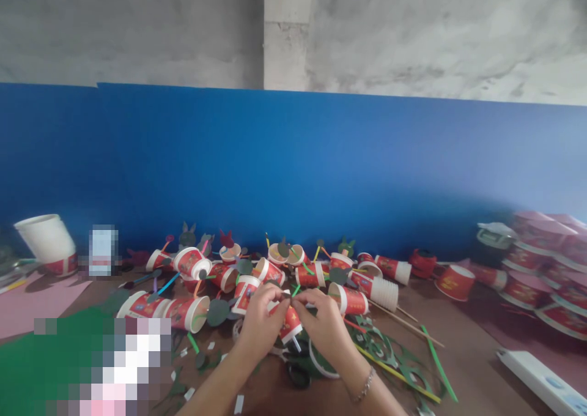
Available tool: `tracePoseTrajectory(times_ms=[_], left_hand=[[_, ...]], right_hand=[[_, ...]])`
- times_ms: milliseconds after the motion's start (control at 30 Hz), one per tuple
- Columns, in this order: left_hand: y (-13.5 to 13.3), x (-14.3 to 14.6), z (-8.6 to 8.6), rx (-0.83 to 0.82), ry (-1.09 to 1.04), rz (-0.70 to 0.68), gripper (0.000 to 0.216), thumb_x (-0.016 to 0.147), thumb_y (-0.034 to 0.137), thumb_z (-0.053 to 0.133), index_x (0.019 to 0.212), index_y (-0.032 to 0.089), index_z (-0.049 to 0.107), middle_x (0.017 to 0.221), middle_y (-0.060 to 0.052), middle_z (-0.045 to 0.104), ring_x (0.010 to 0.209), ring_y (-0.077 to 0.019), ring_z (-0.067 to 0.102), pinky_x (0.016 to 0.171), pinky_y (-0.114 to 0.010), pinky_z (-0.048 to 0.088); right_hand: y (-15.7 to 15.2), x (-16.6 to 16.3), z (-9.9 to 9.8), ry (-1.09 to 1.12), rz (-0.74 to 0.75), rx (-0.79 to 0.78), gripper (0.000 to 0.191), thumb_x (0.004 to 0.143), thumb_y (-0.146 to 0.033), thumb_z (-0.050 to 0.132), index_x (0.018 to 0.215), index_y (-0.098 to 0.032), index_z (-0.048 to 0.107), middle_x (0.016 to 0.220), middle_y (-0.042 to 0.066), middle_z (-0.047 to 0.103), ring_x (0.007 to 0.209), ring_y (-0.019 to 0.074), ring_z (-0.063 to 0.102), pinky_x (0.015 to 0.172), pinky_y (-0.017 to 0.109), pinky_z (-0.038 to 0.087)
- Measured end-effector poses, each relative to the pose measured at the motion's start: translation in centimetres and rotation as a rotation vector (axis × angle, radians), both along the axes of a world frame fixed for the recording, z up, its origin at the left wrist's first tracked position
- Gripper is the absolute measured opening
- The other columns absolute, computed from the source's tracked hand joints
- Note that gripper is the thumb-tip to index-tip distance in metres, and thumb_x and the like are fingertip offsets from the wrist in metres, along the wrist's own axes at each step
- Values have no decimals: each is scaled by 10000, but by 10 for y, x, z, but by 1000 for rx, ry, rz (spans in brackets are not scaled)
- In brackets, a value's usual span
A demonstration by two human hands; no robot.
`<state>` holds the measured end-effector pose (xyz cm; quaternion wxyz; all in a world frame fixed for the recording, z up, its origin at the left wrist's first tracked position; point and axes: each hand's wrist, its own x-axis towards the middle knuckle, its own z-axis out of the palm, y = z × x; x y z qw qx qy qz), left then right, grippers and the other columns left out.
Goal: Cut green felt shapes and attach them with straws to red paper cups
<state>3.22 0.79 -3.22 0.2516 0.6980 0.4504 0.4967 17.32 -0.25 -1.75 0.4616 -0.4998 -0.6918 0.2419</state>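
Note:
A small red paper cup is held up between my two hands at the middle of the table. My left hand is closed, with thumb and fingers at the cup's upper left edge. From the other side my right hand also closes on the cup, its fingertips meeting the left ones. A short green straw and a small dark piece show at those fingertips; which fingers pinch them I cannot tell. A pale straw sticks out below the cup. Scissors with black handles lie beneath my hands.
Several decorated red cups with straws and paper discs lie behind and left. Cut green paper scraps, a yellow straw and wooden sticks lie right. A white power strip and stacked red tubs stand farther right.

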Motion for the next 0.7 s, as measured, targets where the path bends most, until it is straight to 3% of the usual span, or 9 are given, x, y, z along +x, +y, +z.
tracePoseTrajectory(times_ms=[533, 700], left_hand=[[-3, -2, 3, 39, 106, -36, 151, 790, 233, 492, 653, 195, 542, 748, -42, 573, 790, -214, 524, 755, -321, 401], [-2, -4, 4, 19, 127, -79, 141, 777, 233, 500, 649, 199, 550, 744, -41, 587, 798, -219, 528, 767, -331, 402]], right_hand=[[3, 5, -2, 27, 18, -119, 195, 732, -235, 545, 633, -190, 707, 665, 41, 679, 701, 215, 590, 660, 290, 423], [9, 9, -6, 78, 42, -194, 189, 681, -239, 575, 560, -181, 708, 568, 15, 656, 602, 192, 563, 570, 267, 400]])
